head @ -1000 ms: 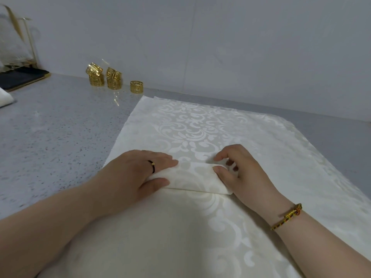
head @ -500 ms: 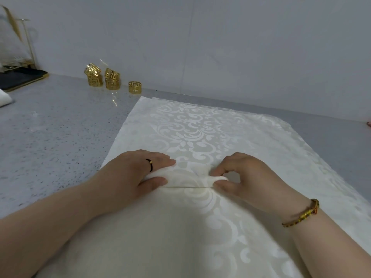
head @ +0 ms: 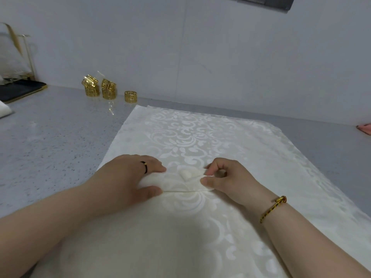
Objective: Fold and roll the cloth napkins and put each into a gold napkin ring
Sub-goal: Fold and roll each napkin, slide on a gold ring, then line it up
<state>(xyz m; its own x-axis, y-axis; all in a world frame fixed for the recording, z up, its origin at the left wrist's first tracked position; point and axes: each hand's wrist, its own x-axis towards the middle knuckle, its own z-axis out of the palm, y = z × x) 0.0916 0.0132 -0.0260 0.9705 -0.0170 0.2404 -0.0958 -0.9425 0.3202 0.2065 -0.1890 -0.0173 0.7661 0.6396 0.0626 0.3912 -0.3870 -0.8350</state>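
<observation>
A cream damask cloth napkin (head: pixel 200 137) lies spread on the grey speckled counter. Across its middle a narrow fold (head: pixel 184 182) is raised. My left hand (head: pixel 128 177), with a dark ring on one finger, presses and pinches the fold's left end. My right hand (head: pixel 226 175), with a gold bracelet on the wrist, pinches the fold's right end between thumb and forefinger. Several gold napkin rings (head: pixel 109 90) stand at the back left by the wall, two of them stacked pairs and one single (head: pixel 130 96).
The grey counter (head: pixel 50 141) stretches to the left of the napkin. A black tray with a gold rim (head: pixel 20 90) and a gold stand sit at the far left. A white folded cloth (head: pixel 4 110) shows at the left edge, a pink object (head: pixel 364 128) at the right edge.
The fold has been gathered narrower and tighter. My right hand has shifted from lying flat beside the fold to pinching its right end; my left hand has stayed at the left end.
</observation>
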